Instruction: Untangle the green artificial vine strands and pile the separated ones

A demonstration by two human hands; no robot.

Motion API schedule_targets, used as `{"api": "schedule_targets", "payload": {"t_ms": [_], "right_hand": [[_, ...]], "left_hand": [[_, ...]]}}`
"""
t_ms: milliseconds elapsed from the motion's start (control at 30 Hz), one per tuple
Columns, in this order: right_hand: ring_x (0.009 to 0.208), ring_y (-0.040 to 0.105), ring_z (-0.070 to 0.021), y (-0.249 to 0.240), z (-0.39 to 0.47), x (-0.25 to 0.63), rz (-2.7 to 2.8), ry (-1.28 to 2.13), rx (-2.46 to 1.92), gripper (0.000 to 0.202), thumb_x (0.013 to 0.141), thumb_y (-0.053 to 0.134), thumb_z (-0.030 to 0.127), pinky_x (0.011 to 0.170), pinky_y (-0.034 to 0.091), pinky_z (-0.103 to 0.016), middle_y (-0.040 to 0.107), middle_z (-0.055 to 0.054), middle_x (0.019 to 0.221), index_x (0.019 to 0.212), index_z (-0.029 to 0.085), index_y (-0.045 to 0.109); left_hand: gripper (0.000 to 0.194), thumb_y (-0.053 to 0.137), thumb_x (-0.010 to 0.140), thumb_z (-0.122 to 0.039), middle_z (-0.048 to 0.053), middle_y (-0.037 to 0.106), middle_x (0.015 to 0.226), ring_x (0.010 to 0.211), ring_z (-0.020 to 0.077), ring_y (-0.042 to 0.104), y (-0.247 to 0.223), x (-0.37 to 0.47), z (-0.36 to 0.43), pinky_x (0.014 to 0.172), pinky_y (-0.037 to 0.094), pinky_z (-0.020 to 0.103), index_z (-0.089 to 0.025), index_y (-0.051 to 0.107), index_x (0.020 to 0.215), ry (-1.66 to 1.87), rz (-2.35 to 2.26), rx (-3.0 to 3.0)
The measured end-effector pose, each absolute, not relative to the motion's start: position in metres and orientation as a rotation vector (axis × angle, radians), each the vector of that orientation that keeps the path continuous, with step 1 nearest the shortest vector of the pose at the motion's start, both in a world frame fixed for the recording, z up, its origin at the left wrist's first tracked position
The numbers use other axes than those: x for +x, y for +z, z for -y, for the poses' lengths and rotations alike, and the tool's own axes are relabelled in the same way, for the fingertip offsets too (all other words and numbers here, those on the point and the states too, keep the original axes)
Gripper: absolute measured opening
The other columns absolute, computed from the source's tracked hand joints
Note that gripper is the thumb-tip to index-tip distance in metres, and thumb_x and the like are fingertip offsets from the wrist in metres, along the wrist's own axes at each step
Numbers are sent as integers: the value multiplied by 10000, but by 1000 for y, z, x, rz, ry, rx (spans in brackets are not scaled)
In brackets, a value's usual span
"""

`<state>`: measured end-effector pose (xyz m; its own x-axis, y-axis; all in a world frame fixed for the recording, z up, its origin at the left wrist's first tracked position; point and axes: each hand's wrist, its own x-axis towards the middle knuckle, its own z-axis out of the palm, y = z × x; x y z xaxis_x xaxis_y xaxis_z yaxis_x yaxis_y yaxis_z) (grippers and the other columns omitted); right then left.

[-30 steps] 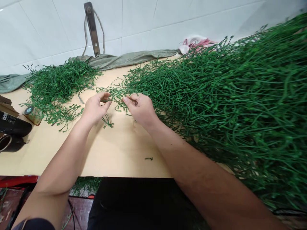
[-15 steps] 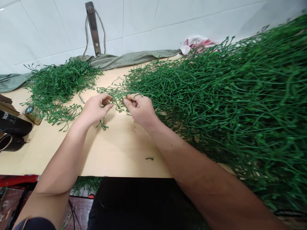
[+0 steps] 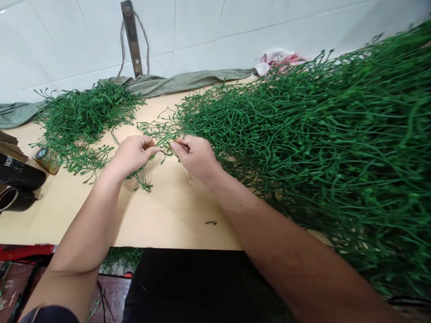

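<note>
My left hand (image 3: 132, 154) is closed in a pinch on a few thin green stems (image 3: 144, 183), whose branched tips hang below its palm. Facing it a short gap away, my right hand (image 3: 197, 154) pinches a stem between thumb and bent forefinger. Loose stems (image 3: 160, 129) lie just behind both hands; exactly which ones each hand grips is partly hidden by the fingers. To the right, a large heap of long green stems (image 3: 303, 130) with small knobbed tips reaches up to my right wrist. A smaller pile of similar stems (image 3: 87, 112) sits at the back left.
The pale tabletop (image 3: 168, 211) carries one short cut piece (image 3: 211, 222) near its front edge. At left stand a black cylinder (image 3: 20, 172), a dark mug (image 3: 16, 199) and a small jar (image 3: 48, 159). Grey-green cloth (image 3: 188, 81) runs along the wall, beside a pink-white cloth (image 3: 278, 59).
Both hands have come slightly lower and closer together. The left fingers have closed more on the stems, and more tips now hang under the left hand.
</note>
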<state>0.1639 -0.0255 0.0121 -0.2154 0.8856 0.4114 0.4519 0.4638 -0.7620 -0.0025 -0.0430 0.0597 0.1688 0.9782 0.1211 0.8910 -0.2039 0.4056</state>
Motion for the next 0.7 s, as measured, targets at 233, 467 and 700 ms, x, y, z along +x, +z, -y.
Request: {"api": "schedule_targets", "payload": {"t_ms": [233, 467, 700], "right_hand": [[550, 304, -97, 13, 26, 163, 1877, 623, -1118, 257, 791, 479, 255, 558, 212, -266, 347, 28, 533, 554, 185, 407], [525, 274, -97, 20, 30, 162, 1910, 651, -1221, 315, 801, 478, 247, 553, 199, -272, 310, 32, 525, 532, 202, 322], [602, 465, -131, 5, 20, 162, 1689, 789, -1142, 98, 764, 513, 276, 595, 329, -269, 527, -11, 654, 727, 194, 474]], "left_hand": [[255, 535, 784, -298, 57, 711, 941, 862, 177, 621, 64, 6, 49, 824, 426, 305, -191, 665, 976, 483, -1904, 2336], [166, 524, 780, -256, 49, 702, 857, 900, 214, 610, 69, 10, 54, 1023, 270, 480, -183, 653, 855, 380, -1923, 2545], [152, 493, 735, -201, 21, 602, 738, 681, 135, 539, 52, 6, 45, 655, 411, 262, -157, 552, 868, 666, -1686, 2288]]}}
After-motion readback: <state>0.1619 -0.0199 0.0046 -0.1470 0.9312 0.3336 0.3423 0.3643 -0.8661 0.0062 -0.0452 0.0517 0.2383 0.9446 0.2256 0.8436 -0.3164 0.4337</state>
